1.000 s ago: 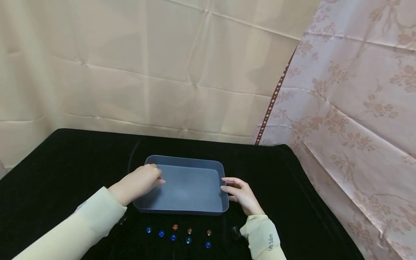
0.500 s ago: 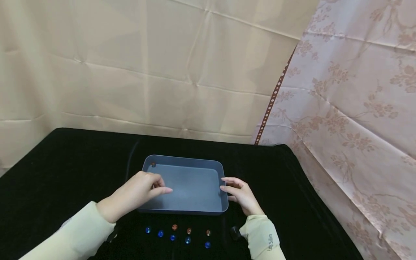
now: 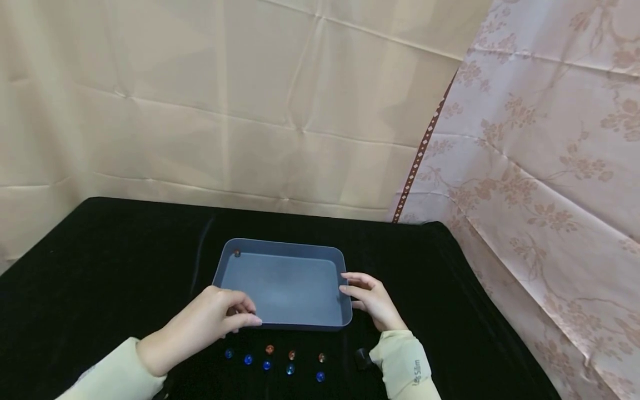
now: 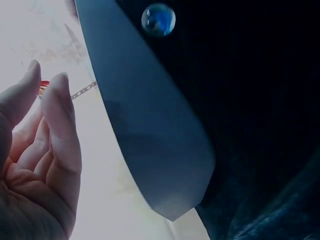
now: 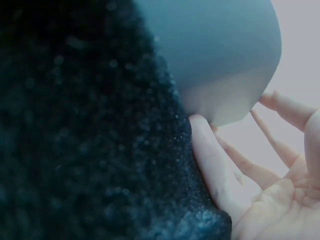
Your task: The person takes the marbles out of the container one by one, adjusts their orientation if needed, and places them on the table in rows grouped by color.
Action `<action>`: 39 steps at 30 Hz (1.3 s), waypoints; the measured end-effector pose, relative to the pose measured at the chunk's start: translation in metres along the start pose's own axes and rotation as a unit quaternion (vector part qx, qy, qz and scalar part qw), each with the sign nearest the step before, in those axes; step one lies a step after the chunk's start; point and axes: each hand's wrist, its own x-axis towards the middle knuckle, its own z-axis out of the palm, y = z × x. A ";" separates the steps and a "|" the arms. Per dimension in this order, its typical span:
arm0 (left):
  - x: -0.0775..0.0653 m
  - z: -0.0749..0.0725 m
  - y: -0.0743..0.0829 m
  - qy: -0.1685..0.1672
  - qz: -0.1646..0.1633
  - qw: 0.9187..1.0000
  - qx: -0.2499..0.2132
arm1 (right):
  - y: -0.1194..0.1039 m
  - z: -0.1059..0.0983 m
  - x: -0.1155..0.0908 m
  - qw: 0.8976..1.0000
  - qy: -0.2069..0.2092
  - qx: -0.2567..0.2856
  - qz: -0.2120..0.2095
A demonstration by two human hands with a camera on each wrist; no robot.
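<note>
A grey-blue rectangular tray (image 3: 285, 283) stands on black cloth. My left hand (image 3: 205, 319) is over its near left corner, in front of the wall. In the left wrist view, an orange-red marble (image 4: 43, 88) shows between the thumb and forefinger tips, mostly hidden by them; the hand pinches it. Another brownish marble (image 3: 237, 253) lies inside the tray at the far left corner. My right hand (image 3: 372, 300) rests at the tray's right wall with fingers extended, fingertips at the rim; the right wrist view shows fingers touching the wall's outer side.
Several glass marbles lie on the cloth before the tray: orange ones such as this marble (image 3: 270, 349) in a back row, blue ones such as this marble (image 3: 320, 377) nearer. A dark object (image 3: 363, 359) sits by the right sleeve. Curtains (image 3: 260, 139) hang behind.
My left hand has come from the tray's far left corner toward me, to the near left corner. The marble in the far corner has come into view. My right hand has stayed put.
</note>
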 end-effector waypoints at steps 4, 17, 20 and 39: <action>-0.004 0.005 -0.002 0.008 0.030 0.999 0.012 | -0.001 0.000 0.000 1.000 0.003 -0.004 0.002; -0.009 0.012 -0.010 0.001 0.039 0.998 0.057 | -0.001 0.001 -0.001 1.000 0.006 -0.003 -0.007; -0.011 0.013 -0.009 0.003 0.053 0.996 0.071 | -0.001 0.001 -0.001 1.000 0.008 -0.005 -0.006; -0.014 0.023 -0.002 0.018 0.127 0.957 0.259 | 0.000 0.003 0.001 1.000 0.023 -0.007 -0.011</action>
